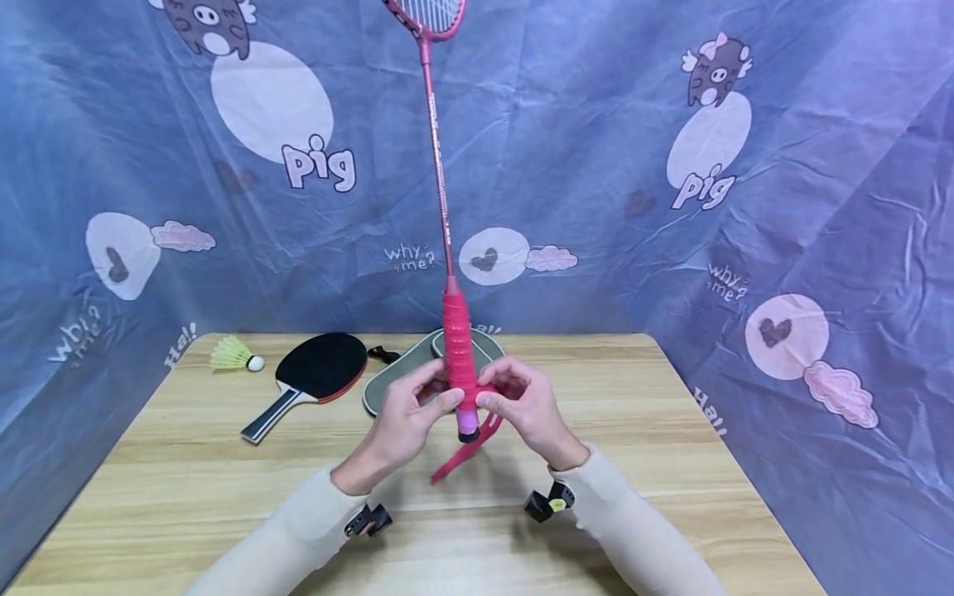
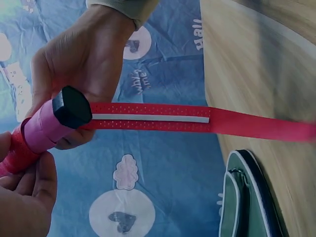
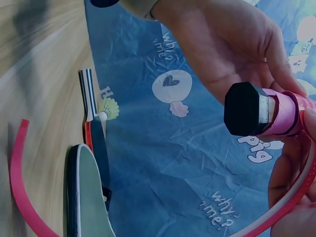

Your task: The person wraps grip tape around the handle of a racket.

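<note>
A pink badminton racket stands nearly upright over the table, its head cut off by the top of the head view. Red grip tape is wound round the handle; a purple-pink stretch shows below it, above the black butt cap. My left hand holds the handle from the left, thumb near the lowest wraps. On the other side, my right hand pinches the tape against the handle. The tape's loose tail hangs toward the table, with a white strip on its perforated inner face in the left wrist view.
A black table tennis bat lies on the wooden table at left, with a yellow shuttlecock beyond it. Behind the hands lies a green case with white piping. A blue printed cloth hangs around the table.
</note>
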`<state>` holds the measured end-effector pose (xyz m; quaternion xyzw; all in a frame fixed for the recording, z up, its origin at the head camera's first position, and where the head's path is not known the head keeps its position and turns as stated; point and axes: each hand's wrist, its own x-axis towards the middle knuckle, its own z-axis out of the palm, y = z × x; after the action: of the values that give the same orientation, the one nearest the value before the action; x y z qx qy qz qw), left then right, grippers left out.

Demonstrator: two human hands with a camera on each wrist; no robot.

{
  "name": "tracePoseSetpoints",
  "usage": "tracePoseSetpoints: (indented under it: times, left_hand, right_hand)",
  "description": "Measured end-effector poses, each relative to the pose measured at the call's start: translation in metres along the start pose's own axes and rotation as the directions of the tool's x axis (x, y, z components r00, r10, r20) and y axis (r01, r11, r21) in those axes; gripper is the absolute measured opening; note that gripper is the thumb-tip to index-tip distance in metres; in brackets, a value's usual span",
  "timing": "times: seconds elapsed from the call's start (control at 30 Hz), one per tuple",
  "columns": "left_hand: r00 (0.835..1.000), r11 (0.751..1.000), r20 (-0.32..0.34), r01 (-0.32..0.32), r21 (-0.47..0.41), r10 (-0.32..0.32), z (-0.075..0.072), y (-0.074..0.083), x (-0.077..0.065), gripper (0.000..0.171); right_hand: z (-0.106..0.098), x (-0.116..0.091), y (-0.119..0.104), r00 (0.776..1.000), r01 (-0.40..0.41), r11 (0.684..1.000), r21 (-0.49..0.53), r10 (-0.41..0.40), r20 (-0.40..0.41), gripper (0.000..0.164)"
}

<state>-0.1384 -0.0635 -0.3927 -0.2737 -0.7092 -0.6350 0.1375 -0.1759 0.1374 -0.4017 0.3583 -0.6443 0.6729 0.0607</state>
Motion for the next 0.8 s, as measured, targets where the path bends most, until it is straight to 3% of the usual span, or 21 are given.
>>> tracePoseSetpoints:
  times: [0.17, 0.37, 0.57, 0.8]
  left_hand:
    - [1.000, 0.997, 0.003, -0.005, -0.081, 0.005, 0.0049, 0.0012, -0.0011, 0.039]
    - [0.997, 1.000, -0.071, 0.001, 0.022, 0.001, 0.0072, 0.0005, 0.0014, 0.046]
    - [1.000, 1.000, -0.005, 0.009, -0.005, -0.009, 0.0021, 0.0003, 0.0012, 0.039]
    - [0.998, 0.998, 0.052, -0.023, -0.061, 0.026, -0.0024, 0.0013, 0.0002, 0.032]
  right_hand:
    - [0.0000, 0.0001, 0.0000, 1.000, -0.025, 1.000, -0.017, 0.025, 0.000, 0.040]
    - [-0.0004, -0.0011, -0.0021, 1.000, -0.017, 0.999, -0.040, 0.017, -0.004, 0.027]
    - [-0.0006, -0.0010, -0.0012, 0.999, -0.041, 0.998, -0.041, 0.042, 0.019, 0.027]
    - [-0.0045, -0.0007, 0.0003, 0.990, -0.097, 0.994, 0.056, 0.091, 0.103, 0.025]
